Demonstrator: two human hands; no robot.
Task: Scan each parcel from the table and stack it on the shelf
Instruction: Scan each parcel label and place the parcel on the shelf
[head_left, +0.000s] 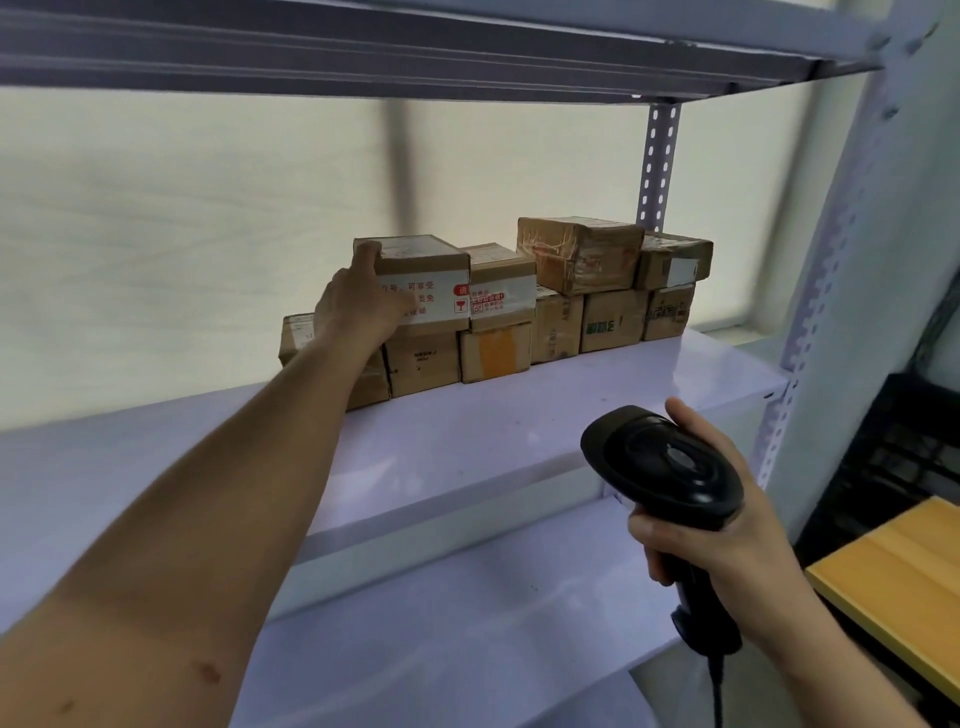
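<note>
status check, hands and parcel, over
Left hand grips parcel at its left end. Parcel on top row of stack on shelf. Right hand holds scanner, below shelf edge. Nothing in the way.

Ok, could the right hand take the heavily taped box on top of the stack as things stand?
Probably not: the right hand grips the scanner, so no fingers are free. The way to the taped box looks open across the shelf.
</note>
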